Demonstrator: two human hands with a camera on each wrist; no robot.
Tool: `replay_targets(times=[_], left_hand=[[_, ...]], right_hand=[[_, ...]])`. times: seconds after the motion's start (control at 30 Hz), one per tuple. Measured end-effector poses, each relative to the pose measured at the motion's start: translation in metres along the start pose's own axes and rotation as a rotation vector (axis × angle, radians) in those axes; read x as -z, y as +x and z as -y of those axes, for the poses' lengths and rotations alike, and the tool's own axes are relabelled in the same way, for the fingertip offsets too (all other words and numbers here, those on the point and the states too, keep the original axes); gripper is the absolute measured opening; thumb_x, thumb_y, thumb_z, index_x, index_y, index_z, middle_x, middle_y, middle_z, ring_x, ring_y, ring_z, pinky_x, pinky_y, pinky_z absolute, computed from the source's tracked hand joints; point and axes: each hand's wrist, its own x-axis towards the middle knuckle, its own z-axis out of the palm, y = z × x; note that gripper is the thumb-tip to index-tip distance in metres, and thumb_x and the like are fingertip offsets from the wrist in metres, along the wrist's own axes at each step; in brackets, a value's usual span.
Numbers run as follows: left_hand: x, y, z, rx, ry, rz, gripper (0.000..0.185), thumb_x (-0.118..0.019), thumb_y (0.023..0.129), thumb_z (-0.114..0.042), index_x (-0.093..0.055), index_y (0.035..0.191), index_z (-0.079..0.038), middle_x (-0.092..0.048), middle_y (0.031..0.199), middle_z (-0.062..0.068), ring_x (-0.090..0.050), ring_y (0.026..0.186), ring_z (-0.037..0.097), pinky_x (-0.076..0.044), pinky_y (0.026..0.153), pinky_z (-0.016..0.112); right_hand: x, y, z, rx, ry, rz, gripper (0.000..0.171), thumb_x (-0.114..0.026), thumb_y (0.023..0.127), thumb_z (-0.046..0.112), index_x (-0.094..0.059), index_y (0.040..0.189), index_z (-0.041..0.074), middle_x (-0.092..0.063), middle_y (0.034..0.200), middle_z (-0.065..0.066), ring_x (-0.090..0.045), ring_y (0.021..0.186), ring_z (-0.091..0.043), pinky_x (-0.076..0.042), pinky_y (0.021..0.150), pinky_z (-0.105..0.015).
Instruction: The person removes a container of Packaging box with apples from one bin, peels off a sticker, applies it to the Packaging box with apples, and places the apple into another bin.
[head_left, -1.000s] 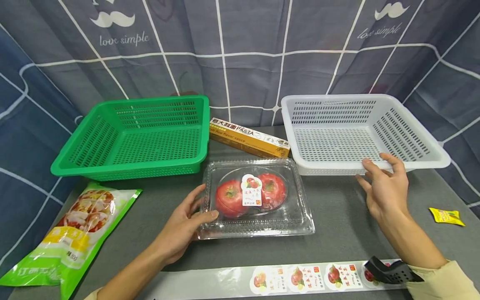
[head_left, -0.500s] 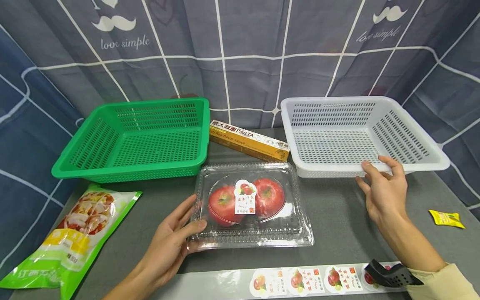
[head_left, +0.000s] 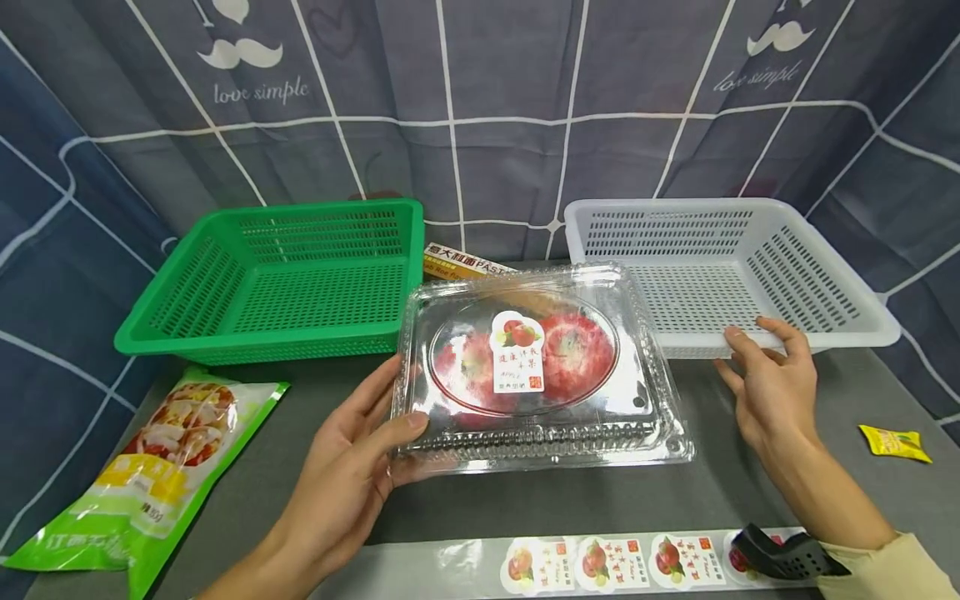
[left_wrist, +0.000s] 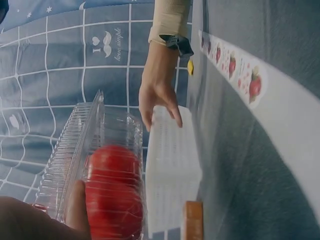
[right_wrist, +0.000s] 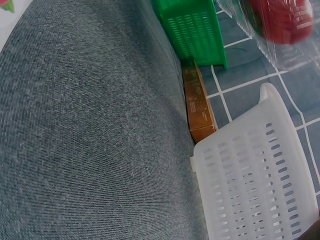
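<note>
head view: left hand (head_left: 352,467) grips the clear plastic clamshell of red tomatoes (head_left: 536,367), lifted; right hand (head_left: 772,383), fingers relaxed, steadies the white slotted plastic basket (head_left: 825,258). next likely needs lowering it inside.

Two baskets: a green basket (head_left: 285,275) and a white basket (head_left: 720,267). One clear box (head_left: 536,375) with two tomatoes (head_left: 570,350). One pasta box (head_left: 457,260). One green food bag (head_left: 150,475). One yellow packet (head_left: 894,442).

Two baskets stand at the far side of the table (head_left: 675,492): one basket (head_left: 300,275) on the left, the other basket (head_left: 735,258) on the right, with a pasta box (head_left: 457,260) between them. A clamshell of tomatoes (head_left: 536,367) is in front of the box, centre. A snack bag (head_left: 157,467) lies near left, a small packet (head_left: 896,442) far right, and a sticker strip (head_left: 600,562) along the near edge.
</note>
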Motion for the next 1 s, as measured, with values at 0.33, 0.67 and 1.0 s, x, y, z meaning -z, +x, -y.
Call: replay_targets(times=[0.33, 0.67, 1.0], left_hand=[[-0.017, 0.04, -0.005, 0.01, 0.041, -0.07, 0.071, -0.061, 0.095, -0.004, -0.026, 0.156, -0.018, -0.024, 0.159, -0.006, -0.041, 0.134, 0.016, -0.055, 0.084, 0.036], [-0.045, 0.078, -0.012, -0.02, -0.03, -0.046, 0.071, -0.061, 0.093, 0.001, -0.029, 0.155, -0.014, -0.027, 0.158, 0.001, -0.045, 0.132, 0.022, -0.056, 0.079, 0.048], [-0.094, 0.122, -0.006, -0.018, -0.05, -0.118, 0.071, -0.066, 0.087, 0.001, -0.038, 0.151, -0.012, -0.033, 0.156, 0.002, -0.034, 0.14, 0.018, -0.055, 0.082, 0.048]], right_hand=[[0.001, 0.002, -0.004, 0.009, -0.018, -0.013, 0.047, -0.071, 0.09, 0.009, -0.042, 0.126, 0.019, -0.028, 0.11, -0.005, -0.044, 0.099, -0.017, -0.054, 0.073, -0.021], [0.001, 0.005, -0.002, -0.019, -0.026, -0.042, 0.046, -0.071, 0.091, 0.008, -0.043, 0.125, 0.021, -0.028, 0.112, -0.003, -0.045, 0.103, -0.016, -0.055, 0.068, -0.021], [0.0, 0.003, 0.0, -0.019, 0.051, -0.037, 0.042, -0.07, 0.09, 0.0, -0.046, 0.119, 0.019, -0.031, 0.109, -0.006, -0.051, 0.093, -0.015, -0.056, 0.065, -0.025]])
